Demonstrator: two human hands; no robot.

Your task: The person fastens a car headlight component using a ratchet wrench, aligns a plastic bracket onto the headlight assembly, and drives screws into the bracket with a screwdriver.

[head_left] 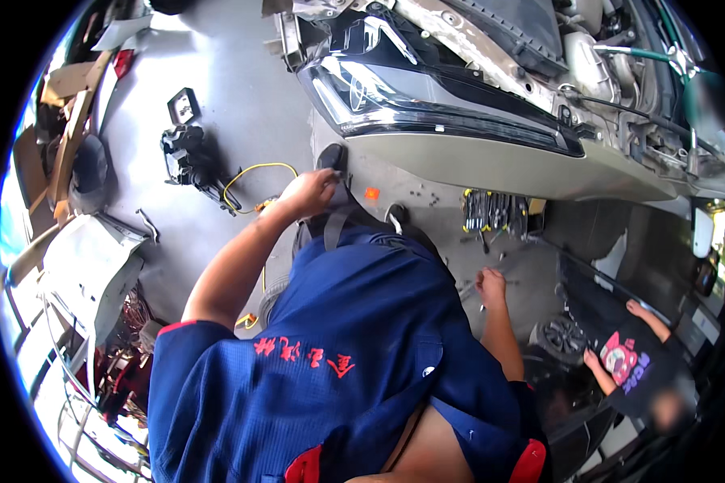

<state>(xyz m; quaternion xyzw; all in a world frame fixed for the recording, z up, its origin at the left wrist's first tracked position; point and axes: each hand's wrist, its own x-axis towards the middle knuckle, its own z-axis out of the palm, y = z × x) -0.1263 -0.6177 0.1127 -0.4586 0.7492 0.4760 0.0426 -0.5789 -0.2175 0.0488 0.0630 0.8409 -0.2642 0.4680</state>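
And there's the headlight (pixel 451 98) — long, dark and glossy, set in the front of the car, ahead of both hands, well beyond the fingers of either one. The pale panel (pixel 499 167) runs just below it, between the lamp and the person.

The left hand (pixel 310 193) is the nearer to the lamp, over by its left end, raised in front of the body and above the floor (pixel 246 88). Elbow out to the side, forearm slanting forward and inward, fingers bent inward. The right hand (pixel 490 283) sits lower and well out to the right, forearm pointing forward, fingers curled toward the body's midline. So the hands are well apart from each other — and whether either grips something small, I can't make out from here.

Straight ahead of the right hand, the row of tools (pixel 491 211) lies on the floor, near but apart from it. An orange piece (pixel 371 193) lies between the two hands' lines, nearer the left. Left of the left hand, a yellow cable (pixel 262 166) curves toward a bulky black part (pixel 187 153). Over at far right, another person (pixel 632 354) in a dark printed shirt is near a wheel (pixel 560 334).
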